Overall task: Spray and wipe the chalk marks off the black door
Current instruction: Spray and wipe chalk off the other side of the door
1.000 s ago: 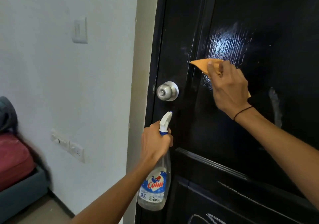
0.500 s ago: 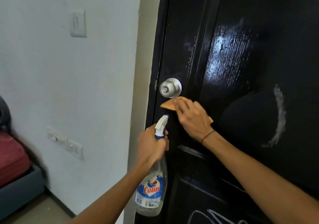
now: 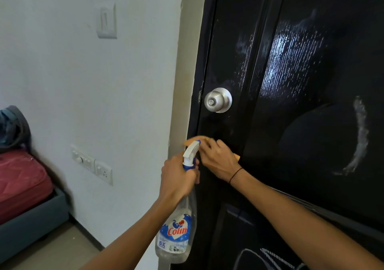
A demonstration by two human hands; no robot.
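Note:
The black door [image 3: 311, 145] fills the right half of the view, wet and shiny on its upper panel. A curved white chalk mark [image 3: 360, 136] remains on the right, and more chalk lines [image 3: 270, 257] show at the bottom. My left hand [image 3: 178, 178] grips the neck of a clear Colin spray bottle [image 3: 176, 234], nozzle pointing up toward the door. My right hand [image 3: 218, 159] presses an orange cloth [image 3: 195, 139] flat against the door just below the silver knob [image 3: 218, 100], near the door's left edge. Most of the cloth is hidden under the hand.
A cream door frame [image 3: 185, 82] runs beside the door. The white wall carries a light switch [image 3: 107, 23] and a socket panel [image 3: 91, 163]. A bed with a red mattress [image 3: 22, 184] on a grey base stands at lower left.
My right hand with the cloth has swept from the upper panel down and left, past the knob, to the door's edge. The bottle hand has stayed about where it was.

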